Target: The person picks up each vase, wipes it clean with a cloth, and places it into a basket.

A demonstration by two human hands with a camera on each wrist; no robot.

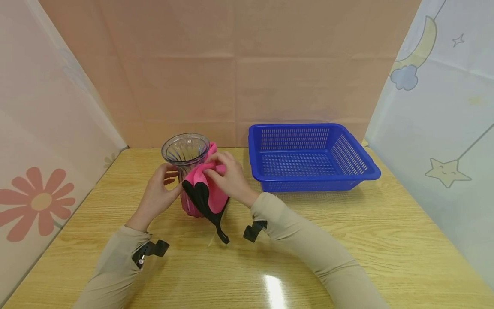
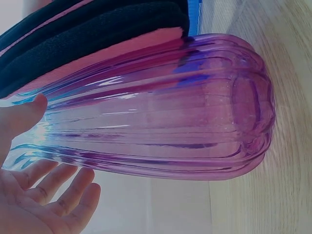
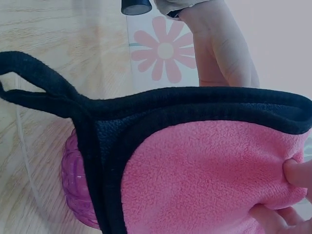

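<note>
A fluted glass vase [image 1: 186,151], clear at its flared rim and purple-pink toward the base [image 2: 243,107], stands upright on the table. My left hand [image 1: 157,192] is at its neck, thumb on one side and loosely curved fingers on the other, as the left wrist view shows. With thumb and fingers, my right hand [image 1: 230,178] pinches a pink fleece cloth [image 3: 195,170] with black edging. The cloth lies bunched against the vase's right side and covers part of it. Its black hanging loop [image 1: 221,235] dangles toward the table.
A blue plastic basket [image 1: 314,184] with slotted walls stands at the back right of the wooden table [image 1: 216,274]. Printed sheets hang at the left and right, and a plain peach sheet [image 1: 231,77] closes off the back.
</note>
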